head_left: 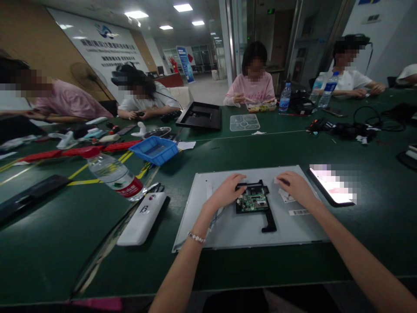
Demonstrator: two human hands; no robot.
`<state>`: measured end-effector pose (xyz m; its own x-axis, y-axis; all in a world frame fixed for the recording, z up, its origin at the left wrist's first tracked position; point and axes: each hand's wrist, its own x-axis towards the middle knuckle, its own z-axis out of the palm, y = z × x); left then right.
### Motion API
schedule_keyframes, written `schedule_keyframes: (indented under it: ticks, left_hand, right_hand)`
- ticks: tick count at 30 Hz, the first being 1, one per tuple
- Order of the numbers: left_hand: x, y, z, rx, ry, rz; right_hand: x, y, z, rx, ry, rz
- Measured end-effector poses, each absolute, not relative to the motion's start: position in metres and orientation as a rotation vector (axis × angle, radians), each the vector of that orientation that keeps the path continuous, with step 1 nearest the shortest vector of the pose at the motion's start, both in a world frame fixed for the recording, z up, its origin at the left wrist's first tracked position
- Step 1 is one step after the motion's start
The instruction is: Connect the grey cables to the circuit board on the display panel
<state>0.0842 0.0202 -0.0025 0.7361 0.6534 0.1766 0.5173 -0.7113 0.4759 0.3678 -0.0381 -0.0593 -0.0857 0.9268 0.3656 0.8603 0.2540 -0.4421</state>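
A green circuit board (254,201) sits in a black plastic bracket (269,221) on the back of a flat grey display panel (224,237). My left hand (226,190) grips the bracket's upper left edge, with thumb and fingers curled round it. To the right of the bracket, my right hand (297,188) is closed over the panel. A small dark bit shows between its fingertips, too little of it to name. Below that hand are a white label and a barcode sticker (299,212). Thin cables run from beneath my left wrist.
A lit phone (332,187) lies right of the panel. On the left are a white power bank (142,218), a tilted water bottle (114,174) and a blue tray (155,150). Farther back stand a black plastic cover (199,116) and a clear lid (244,123). Several people sit around the table.
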Motion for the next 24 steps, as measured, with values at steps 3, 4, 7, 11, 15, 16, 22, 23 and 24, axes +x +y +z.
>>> schedule_keyframes:
  ticks: [3, 4, 7, 11, 15, 16, 22, 23, 24]
  left_hand:
    - [0.074, 0.015, -0.006, 2.494, 0.862, 0.418]
    - [0.07, 0.014, -0.006, 2.479, 0.845, 0.375]
    - [0.059, 0.013, -0.006, 2.429, 0.815, 0.237]
    - [0.053, 0.016, -0.005, 2.366, 0.765, 0.192]
    - [0.052, 0.018, -0.008, 2.338, 0.738, 0.2]
    - [0.052, 0.019, -0.009, 2.337, 0.741, 0.199]
    - [0.051, 0.021, -0.015, 2.354, 0.758, 0.199]
    - [0.051, 0.021, -0.016, 2.356, 0.76, 0.193]
    - [0.051, 0.021, -0.016, 2.358, 0.761, 0.186]
  right_hand:
    - [0.366, -0.041, -0.055, -1.6, -1.991, 0.123]
    - [0.366, -0.042, -0.054, -1.597, -2.013, 0.118]
    - [0.367, -0.043, -0.054, -1.598, -2.082, 0.126]
    - [0.366, -0.043, -0.055, -1.608, -2.125, 0.106]
    - [0.366, -0.044, -0.057, -1.607, -2.118, 0.068]
    - [0.366, -0.044, -0.057, -1.608, -2.111, 0.064]
    - [0.361, -0.04, -0.047, -1.609, -2.009, 0.006]
    - [0.356, -0.038, -0.042, -1.589, -1.996, 0.011]
    - [0.35, -0.036, -0.037, -1.565, -1.991, 0.025]
